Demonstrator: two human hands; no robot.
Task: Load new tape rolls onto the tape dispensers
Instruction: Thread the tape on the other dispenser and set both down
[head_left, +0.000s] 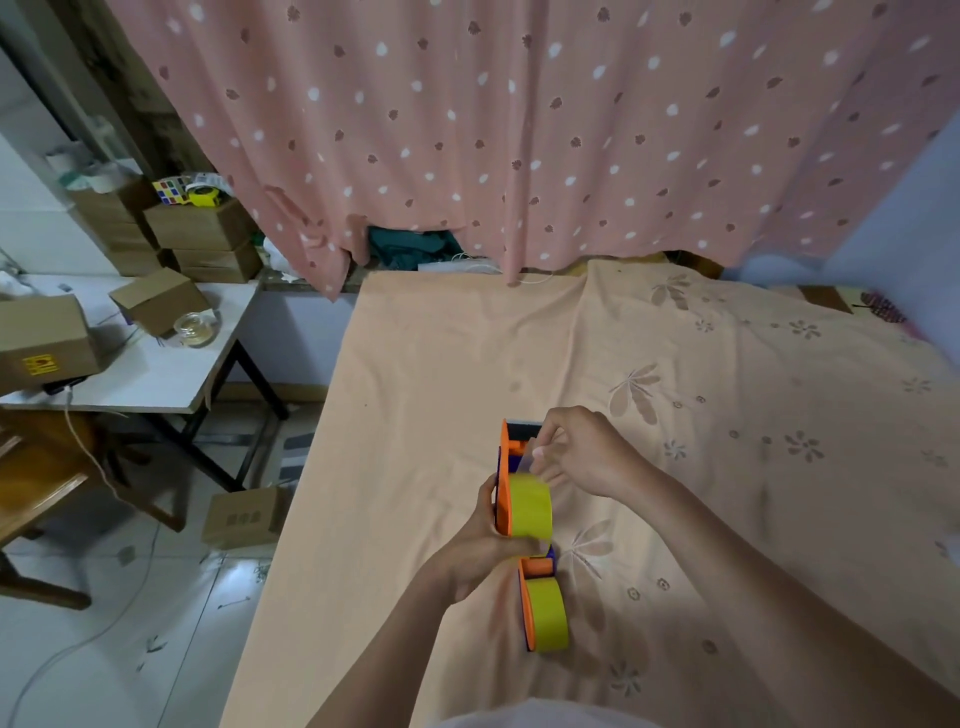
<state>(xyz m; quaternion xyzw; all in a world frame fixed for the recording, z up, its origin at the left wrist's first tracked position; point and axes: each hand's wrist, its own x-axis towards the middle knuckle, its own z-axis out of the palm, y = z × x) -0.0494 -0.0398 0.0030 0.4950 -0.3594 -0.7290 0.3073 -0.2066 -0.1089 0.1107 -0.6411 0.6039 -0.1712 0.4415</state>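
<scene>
An orange and purple tape dispenser (505, 462) with a yellow tape roll (531, 506) mounted on it is held up over the bed. My left hand (480, 551) grips the dispenser from below, at its handle side. My right hand (582, 452) pinches the clear loose tape end (531, 460) near the dispenser's front roller. A second dispenser (535, 571), also carrying a yellow roll (548, 616), lies on the bed just below and nearer me, under my left wrist.
The peach bedsheet (441, 415) covers the bed around the dispensers. A pink dotted curtain (519, 130) hangs behind. To the left stand a white table (156, 374) with cardboard boxes (44, 338), a wooden chair (36, 493) and a box (244, 517) on the floor.
</scene>
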